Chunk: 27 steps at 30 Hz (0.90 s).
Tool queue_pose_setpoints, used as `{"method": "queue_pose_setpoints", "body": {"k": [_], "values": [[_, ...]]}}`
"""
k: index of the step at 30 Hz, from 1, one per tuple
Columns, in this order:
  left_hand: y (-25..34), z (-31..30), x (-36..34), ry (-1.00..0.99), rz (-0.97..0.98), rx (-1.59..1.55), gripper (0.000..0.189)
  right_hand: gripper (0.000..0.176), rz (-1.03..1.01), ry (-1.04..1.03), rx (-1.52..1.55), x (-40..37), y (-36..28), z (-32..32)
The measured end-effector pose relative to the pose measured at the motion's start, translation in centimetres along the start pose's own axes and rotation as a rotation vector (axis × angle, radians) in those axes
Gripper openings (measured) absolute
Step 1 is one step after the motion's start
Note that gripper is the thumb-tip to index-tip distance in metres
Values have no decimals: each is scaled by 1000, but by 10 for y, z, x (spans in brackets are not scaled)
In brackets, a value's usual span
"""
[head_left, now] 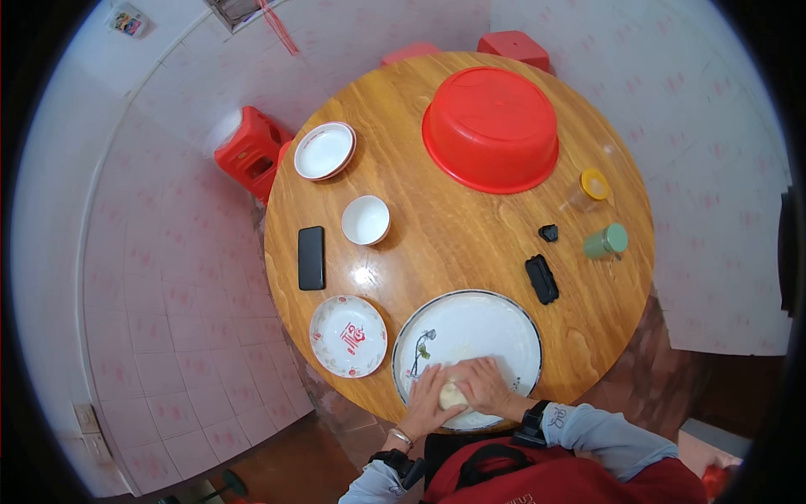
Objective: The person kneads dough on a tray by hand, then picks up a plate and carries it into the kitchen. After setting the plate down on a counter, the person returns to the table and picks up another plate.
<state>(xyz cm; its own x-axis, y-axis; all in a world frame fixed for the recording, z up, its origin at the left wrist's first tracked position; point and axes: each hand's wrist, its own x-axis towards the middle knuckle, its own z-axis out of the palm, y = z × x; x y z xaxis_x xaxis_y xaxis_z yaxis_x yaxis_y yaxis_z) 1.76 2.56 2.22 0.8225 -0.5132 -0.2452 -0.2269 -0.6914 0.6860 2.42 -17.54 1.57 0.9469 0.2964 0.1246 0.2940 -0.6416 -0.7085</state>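
A pale lump of dough [452,395] sits near the front of a large white oval plate [504,328] with a dark rim and a painted flower. My left hand [426,400] presses against the dough's left side, fingers curled over it. From the right, my right hand [484,385] covers the top and far side of the lump. Both hands grip the dough between them, and part of it is hidden under the fingers. Left of the plate stands a shallow bowl [327,340] with a red character inside.
On the round wooden table [453,252] are an upturned red basin [491,118], stacked plates [323,151], a white bowl [366,220], a black phone [311,258], a yellow-lidded jar [592,186], a green container [606,242] and two black objects [542,280]. Red stools [249,151] stand around it.
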Motion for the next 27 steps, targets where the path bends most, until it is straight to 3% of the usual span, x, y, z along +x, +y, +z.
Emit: {"method": "queue_pose_setpoints", "body": {"k": [3, 10, 16, 18, 23, 26, 27], "values": [[-6, 2, -4, 29, -6, -168, 98, 33, -87, -49, 19, -3, 2, 6], [0, 6, 18, 87, -1, -126, 91, 31, -61, -4, 37, 16, 20, 9], [-8, 11, 47, 154, -46, -39, 75, 23, 105, 119, 76, 35, 32, 16], [-11, 9, 61, 125, -109, -49, 67, 16, 275, 123, 81, 43, 34, 15], [-13, 6, 81, 165, -230, -99, 64, 14, 335, 258, 125, 57, 46, 23], [-20, 15, 79, 221, -234, -203, 63, 20, 365, 237, 153, 54, 44, 21], [-23, 17, 78, 247, -230, -246, 62, 23, 408, 100, 164, 52, 44, 18]]}}
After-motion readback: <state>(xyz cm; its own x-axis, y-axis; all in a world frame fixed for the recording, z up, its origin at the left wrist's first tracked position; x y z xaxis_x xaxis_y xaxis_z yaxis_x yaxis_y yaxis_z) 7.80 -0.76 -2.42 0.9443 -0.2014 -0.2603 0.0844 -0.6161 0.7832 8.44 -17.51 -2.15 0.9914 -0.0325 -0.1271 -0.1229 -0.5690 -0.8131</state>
